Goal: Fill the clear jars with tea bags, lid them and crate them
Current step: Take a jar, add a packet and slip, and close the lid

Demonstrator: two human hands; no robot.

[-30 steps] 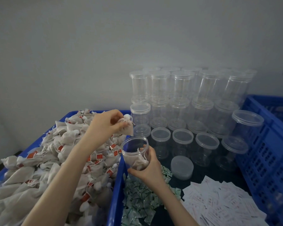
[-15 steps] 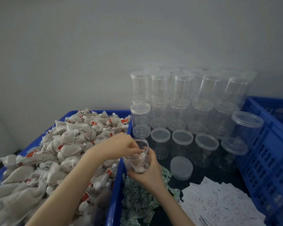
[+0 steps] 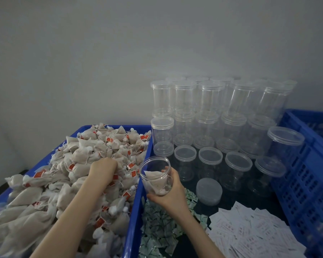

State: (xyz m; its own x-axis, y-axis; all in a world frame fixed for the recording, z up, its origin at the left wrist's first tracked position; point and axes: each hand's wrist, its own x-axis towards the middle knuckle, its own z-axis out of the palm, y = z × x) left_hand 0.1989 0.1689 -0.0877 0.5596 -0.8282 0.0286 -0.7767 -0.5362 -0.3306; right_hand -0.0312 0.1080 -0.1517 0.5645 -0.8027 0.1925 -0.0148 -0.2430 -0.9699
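While held, jar (image 3: 155,177) mouth tilts up-left.

tea bags (image 3: 86,161) heaped in bin (image 3: 136,211) at left | open jar (image 3: 156,176) held just right of bin, one bag inside | lidded jars (image 3: 213,116) stacked behind | loose lid (image 3: 209,189) before them | crate (image 3: 306,174) at right | paper slips (image 3: 250,231) in front

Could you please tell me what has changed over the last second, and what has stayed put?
The left hand carried a tea bag to the open jar, let it go inside, then went back left onto the pile of tea bags in the blue bin. The right hand kept holding the jar. The stacked jars and loose lid stayed put.
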